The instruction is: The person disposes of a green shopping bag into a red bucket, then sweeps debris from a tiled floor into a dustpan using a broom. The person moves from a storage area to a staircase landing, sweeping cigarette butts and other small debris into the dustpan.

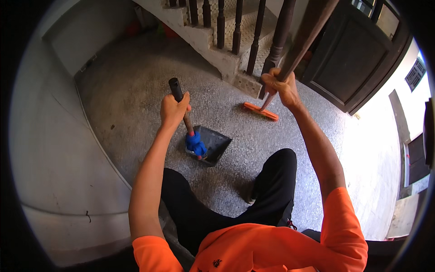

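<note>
Head view, from the left: my left hand [174, 109] is closed in a fist around the black-tipped brown handle [187, 121] with blue wrapping [195, 143] at its base; it joins a dark grey dustpan [218, 141] on the speckled grey floor [235, 177]. Further right, near the stair foot [244, 84], is a bar-shaped orange broom head [261, 111]. My right hand [282, 88] curls tightly round its long brown pole [308, 34], beside a dark panelled door [349, 54].

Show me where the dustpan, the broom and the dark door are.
Dustpan [218, 142]: head view, inside its pan.
Broom [263, 113]: head view, on its orange head.
Dark door [348, 56]: head view, on its lower panel.
</note>
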`<state>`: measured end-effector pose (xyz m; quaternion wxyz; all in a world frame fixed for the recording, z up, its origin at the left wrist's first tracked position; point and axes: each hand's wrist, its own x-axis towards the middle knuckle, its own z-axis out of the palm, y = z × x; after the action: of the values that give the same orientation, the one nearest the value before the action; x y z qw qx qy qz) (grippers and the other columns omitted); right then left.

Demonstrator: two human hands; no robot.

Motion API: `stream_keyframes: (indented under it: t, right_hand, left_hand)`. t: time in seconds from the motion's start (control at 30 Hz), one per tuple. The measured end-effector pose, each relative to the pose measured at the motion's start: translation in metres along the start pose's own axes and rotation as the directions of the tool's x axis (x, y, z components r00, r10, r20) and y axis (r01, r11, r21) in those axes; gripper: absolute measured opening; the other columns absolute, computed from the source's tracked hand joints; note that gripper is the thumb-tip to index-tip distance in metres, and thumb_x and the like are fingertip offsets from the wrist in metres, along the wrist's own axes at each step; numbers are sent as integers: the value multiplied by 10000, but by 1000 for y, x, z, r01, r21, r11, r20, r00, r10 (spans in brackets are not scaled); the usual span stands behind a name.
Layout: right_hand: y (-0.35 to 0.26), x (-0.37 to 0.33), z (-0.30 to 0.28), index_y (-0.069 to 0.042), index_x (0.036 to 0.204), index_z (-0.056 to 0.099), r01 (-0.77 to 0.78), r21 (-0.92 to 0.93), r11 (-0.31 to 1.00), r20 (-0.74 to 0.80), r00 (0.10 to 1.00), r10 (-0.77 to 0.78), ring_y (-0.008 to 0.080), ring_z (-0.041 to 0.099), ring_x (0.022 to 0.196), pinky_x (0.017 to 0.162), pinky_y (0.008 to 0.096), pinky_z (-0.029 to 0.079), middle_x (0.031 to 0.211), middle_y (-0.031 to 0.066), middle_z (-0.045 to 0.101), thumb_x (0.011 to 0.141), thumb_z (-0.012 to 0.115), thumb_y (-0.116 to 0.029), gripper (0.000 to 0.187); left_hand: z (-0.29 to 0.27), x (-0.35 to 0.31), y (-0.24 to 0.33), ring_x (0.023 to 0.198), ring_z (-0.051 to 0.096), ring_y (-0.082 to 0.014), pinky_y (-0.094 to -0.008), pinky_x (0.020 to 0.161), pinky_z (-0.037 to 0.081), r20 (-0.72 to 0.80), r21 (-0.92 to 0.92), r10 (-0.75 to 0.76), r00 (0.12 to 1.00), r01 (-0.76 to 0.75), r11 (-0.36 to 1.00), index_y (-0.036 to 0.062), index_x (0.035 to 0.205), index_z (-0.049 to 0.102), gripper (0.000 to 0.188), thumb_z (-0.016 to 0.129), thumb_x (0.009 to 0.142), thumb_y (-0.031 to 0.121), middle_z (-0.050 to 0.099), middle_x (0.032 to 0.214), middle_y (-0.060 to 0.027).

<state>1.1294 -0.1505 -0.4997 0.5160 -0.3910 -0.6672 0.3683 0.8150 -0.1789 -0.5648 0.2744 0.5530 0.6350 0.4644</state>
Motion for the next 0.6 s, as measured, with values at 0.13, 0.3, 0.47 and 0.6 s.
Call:
stream_keyframes:
  t: [0.13,0.3,0.47,0.6]
  right_hand:
    - [-10,-13,25,-87,533,430,-7,86,996,-34,999,10,79,386,419,415,241,286,481,-12,426,802,694,-152,383]
    - [-64,-35,41,-74,581,423,27,311,950,88,994,-57,90,342,388,412,260,309,452,-3,366,815,699,-195,382]
    - [-96,-39,33,-62,578,506,6,484,875,223,966,-129,72,356,343,335,229,258,439,-18,388,831,696,-190,342]
    - [-110,-23,21,-53,576,480,140,497,856,110,969,-223,63,339,357,345,234,235,449,-18,387,864,613,-88,319]
  left_hand:
    - [7,4,-8,513,599,-154,-306,526,460,-14,-7,4,1000,-4,1000,31,602,603,357,609,834,301,619,557,-59]
    - [5,3,-13,510,599,-146,-304,526,462,-16,-31,37,999,-38,999,45,607,607,338,610,836,294,621,558,-45]
    - [6,-1,-7,498,596,-153,-309,525,463,-15,-22,46,999,-47,999,31,599,607,349,612,833,290,615,546,-53]
    - [4,-2,-2,490,596,-166,-316,529,465,-34,16,3,999,-2,1000,23,568,603,381,611,833,296,605,527,-59]
